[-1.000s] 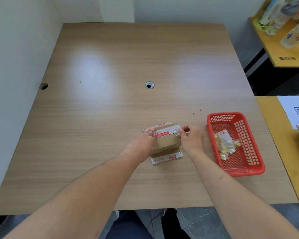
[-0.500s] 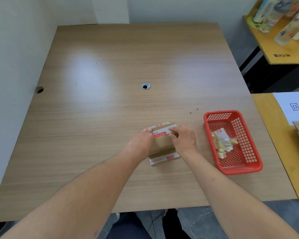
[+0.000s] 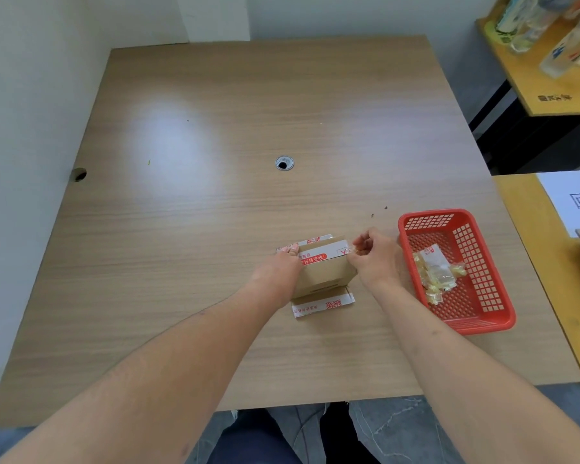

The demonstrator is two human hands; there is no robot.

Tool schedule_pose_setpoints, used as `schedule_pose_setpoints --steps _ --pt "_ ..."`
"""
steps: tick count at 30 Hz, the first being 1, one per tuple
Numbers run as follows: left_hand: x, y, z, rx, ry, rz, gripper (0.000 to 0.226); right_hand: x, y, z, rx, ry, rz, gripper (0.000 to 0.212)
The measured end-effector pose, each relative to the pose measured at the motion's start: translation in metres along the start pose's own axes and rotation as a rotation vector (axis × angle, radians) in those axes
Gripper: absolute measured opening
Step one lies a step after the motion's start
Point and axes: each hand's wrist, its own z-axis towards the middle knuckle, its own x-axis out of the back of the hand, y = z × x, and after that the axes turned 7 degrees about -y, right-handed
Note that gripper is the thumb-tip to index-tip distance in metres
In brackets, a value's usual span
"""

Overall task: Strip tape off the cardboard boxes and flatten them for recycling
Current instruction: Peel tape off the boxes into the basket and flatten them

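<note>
A small brown cardboard box (image 3: 323, 274) with red-and-white printed tape lies on the wooden table (image 3: 215, 212), its near flap (image 3: 322, 303) folded out flat. My left hand (image 3: 280, 267) presses on the box's left end. My right hand (image 3: 375, 257) sits at the box's right end, its fingers pinched on a thin clear strip of tape (image 3: 350, 251) at the top right corner.
A red plastic basket (image 3: 482, 316) with crumpled tape scraps (image 3: 437, 274) stands just right of my right hand. A yellow side table (image 3: 549, 283) with a white sheet lies further right. A shelf with bottles (image 3: 549, 31) is at the back right. A cable hole (image 3: 284, 163) marks the table's middle.
My right hand went in over the box's top, then drew back to the right corner, pinching the tape. My left hand stayed on the box.
</note>
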Motion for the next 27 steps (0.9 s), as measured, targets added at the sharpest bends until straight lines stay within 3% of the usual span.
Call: schedule_pose_setpoints --steps 6,10,12,15,18,20,24,27 --pt "0.010 0.007 -0.003 0.053 -0.014 -0.003 0.084 -0.009 0.013 0.003 0.345 -0.053 -0.329 0.032" --pt "0.015 0.011 0.000 0.102 -0.049 -0.014 0.091 0.006 0.010 0.011 0.229 -0.279 -0.250 0.025" --pt "0.018 0.016 -0.001 0.117 -0.065 -0.010 0.087 0.011 0.008 0.013 0.136 -0.243 -0.155 0.025" --pt "0.024 0.029 -0.003 0.142 -0.075 0.040 0.067 0.010 0.013 0.011 0.049 -0.129 -0.144 0.021" --pt "0.034 0.049 0.001 0.206 -0.074 0.051 0.034 0.003 0.021 0.005 0.061 -0.190 -0.119 0.010" --pt "0.035 0.065 0.008 0.228 -0.032 -0.016 0.029 -0.001 0.023 0.001 0.078 -0.188 -0.088 0.010" --pt "0.018 0.086 0.033 0.169 0.017 -0.224 0.074 -0.006 0.030 0.001 -0.039 -0.214 0.245 0.012" --pt "0.006 0.085 0.040 0.195 -0.015 -0.253 0.079 -0.008 0.035 0.001 -0.209 -0.259 0.596 0.014"
